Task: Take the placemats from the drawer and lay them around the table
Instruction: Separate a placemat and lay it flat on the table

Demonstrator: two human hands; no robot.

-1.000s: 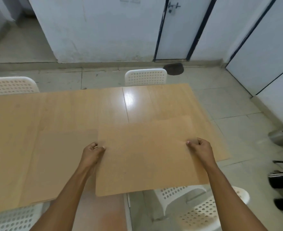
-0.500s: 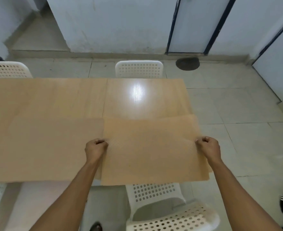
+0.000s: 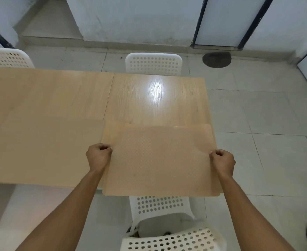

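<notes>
I pinch the placemat by its short edges, left hand at nine o'clock, right hand at three. Its long axis runs left to right, near edge overhanging the table toward six; it needs sliding toward twelve.

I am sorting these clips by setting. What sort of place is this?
Probably a plain dining or meeting room: a long wooden table with white perforated plastic chairs on both sides, a tiled floor, and bare whitish walls with dark-framed doors.
</notes>
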